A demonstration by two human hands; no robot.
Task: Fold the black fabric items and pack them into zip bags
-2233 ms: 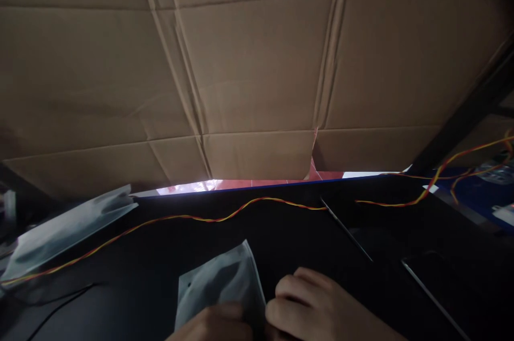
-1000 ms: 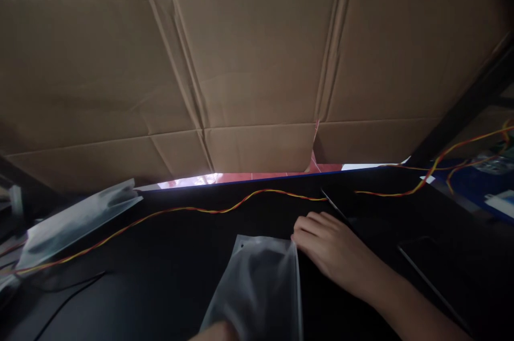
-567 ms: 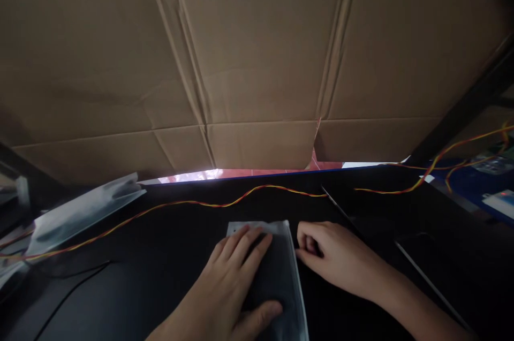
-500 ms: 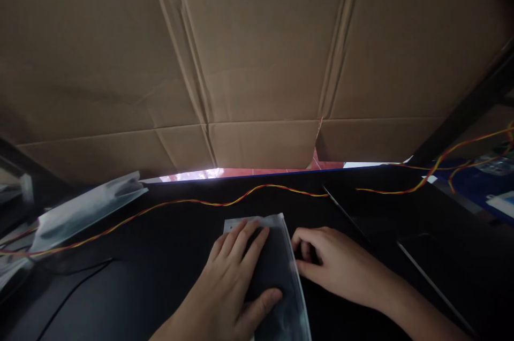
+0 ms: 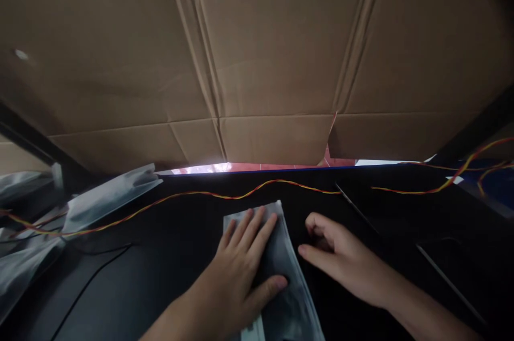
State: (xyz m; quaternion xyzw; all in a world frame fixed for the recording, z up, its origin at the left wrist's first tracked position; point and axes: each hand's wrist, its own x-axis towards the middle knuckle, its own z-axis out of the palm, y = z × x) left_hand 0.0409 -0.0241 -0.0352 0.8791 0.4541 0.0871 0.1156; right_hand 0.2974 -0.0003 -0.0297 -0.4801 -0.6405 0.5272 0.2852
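Observation:
A clear zip bag [image 5: 277,255] with a dark item inside lies lengthwise on the black tabletop [image 5: 168,271]. Flat on its upper part rests my left hand [image 5: 236,277], fingers stretched out and thumb spread to the right. A pale strip shows at the bag's lower left, beneath that hand. Just right of the bag's sealed edge is my right hand [image 5: 345,260], apart from it. Its fingers are curled, the thumb stands away from the forefinger, and nothing shows between them.
A twisted red-yellow wire [image 5: 209,195] crosses the table behind the bag. Clear plastic packages [image 5: 110,196] lie at left, near a thin black cable [image 5: 88,282]. Two dark flat panels [image 5: 361,207] lie at right. A cardboard sheet [image 5: 273,62] stands behind the table.
My right hand has come off the bag's right edge and opened slightly. The left hand stays flat on the bag. The whole view has shifted a little.

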